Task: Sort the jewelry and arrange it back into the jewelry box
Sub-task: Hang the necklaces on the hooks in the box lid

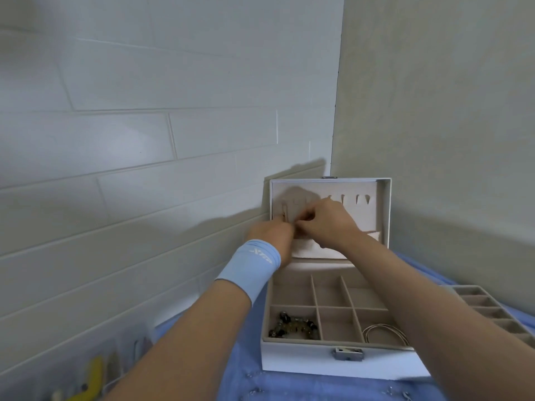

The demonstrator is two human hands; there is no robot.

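Fingertips of left hand point(272, 235) and right hand point(324, 224) meet against the lid point(383, 215) of the jewelry box point(304, 360), turned away from the camera; cannot tell what, if anything, sits pinched between them. Just left of them, a thin gold-coloured piece point(284, 215) on the lid, too blurred to name. Thin wire hoops point(379, 332) in the front right compartment, partly hidden behind the right forearm. Separate tray point(492, 308) cut off by the right edge. Blurred yellow object point(92, 374) cut off at the bottom edge. Tiny metal bits point(254, 390) on the blue cloth point(243, 357), too small to identify.
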